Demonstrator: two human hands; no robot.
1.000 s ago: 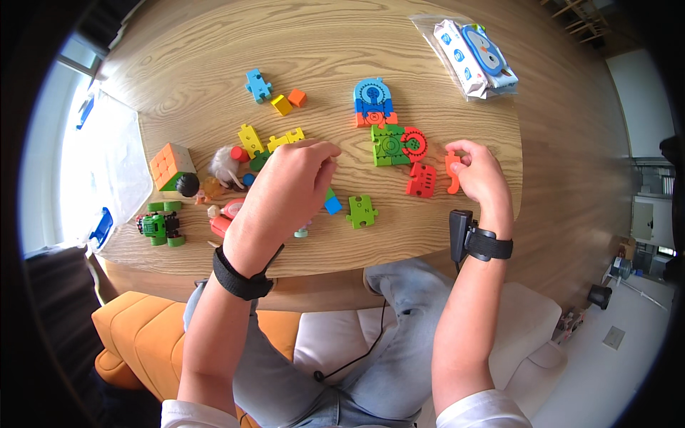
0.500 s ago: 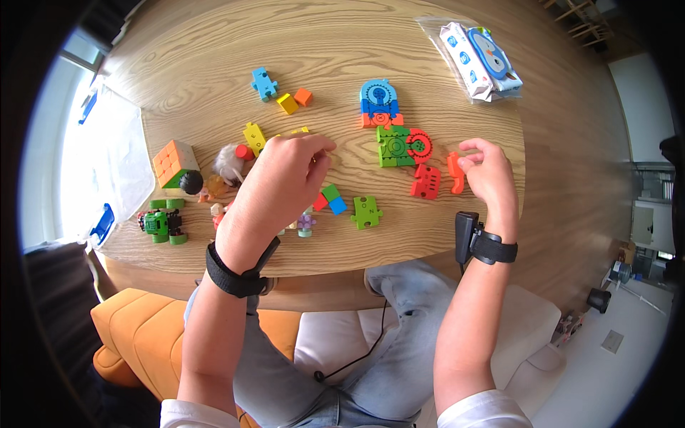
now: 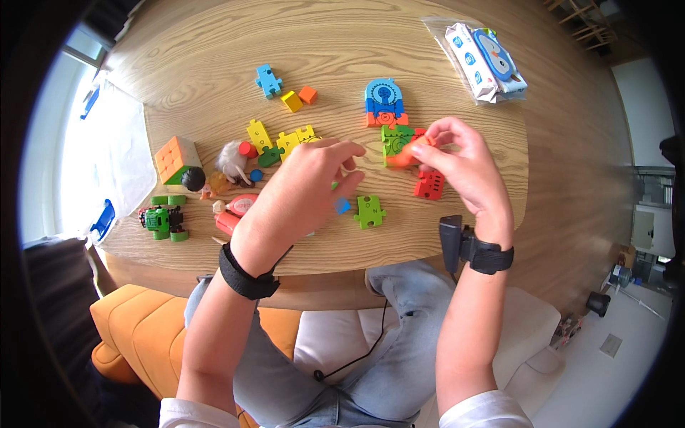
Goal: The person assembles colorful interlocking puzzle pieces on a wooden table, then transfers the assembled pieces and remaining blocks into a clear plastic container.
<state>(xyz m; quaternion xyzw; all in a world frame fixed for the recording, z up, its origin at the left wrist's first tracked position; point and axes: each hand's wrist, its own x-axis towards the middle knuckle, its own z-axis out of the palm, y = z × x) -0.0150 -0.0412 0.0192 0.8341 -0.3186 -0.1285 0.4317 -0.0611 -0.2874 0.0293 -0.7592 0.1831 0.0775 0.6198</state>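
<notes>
My right hand (image 3: 467,167) pinches an orange puzzle piece (image 3: 407,157), blurred by motion, above the joined green puzzle pieces (image 3: 391,139). The red gear piece beside them is mostly covered. Just below the held piece lies a red puzzle piece (image 3: 429,185). My left hand (image 3: 303,189) hovers over the table's middle, thumb and fingers apart, with nothing visible between them. By its thumb a blue cube (image 3: 344,205) shows partly, and a green puzzle piece (image 3: 369,212) lies to its right. Yellow gear pieces (image 3: 291,141) sit just behind the left hand.
Blue joined pieces (image 3: 384,96) lie farther back. At the left are a puzzle cube (image 3: 176,160), a green toy truck (image 3: 163,222) and a white-haired figure (image 3: 232,160). A wipes pack (image 3: 485,63) rests far right. Yellow (image 3: 292,101) and orange cubes (image 3: 307,95) lie at the back.
My right hand has lifted the orange piece off the table and carried it left over the green pieces. My left hand has moved right, its thumb and fingers now farther apart.
</notes>
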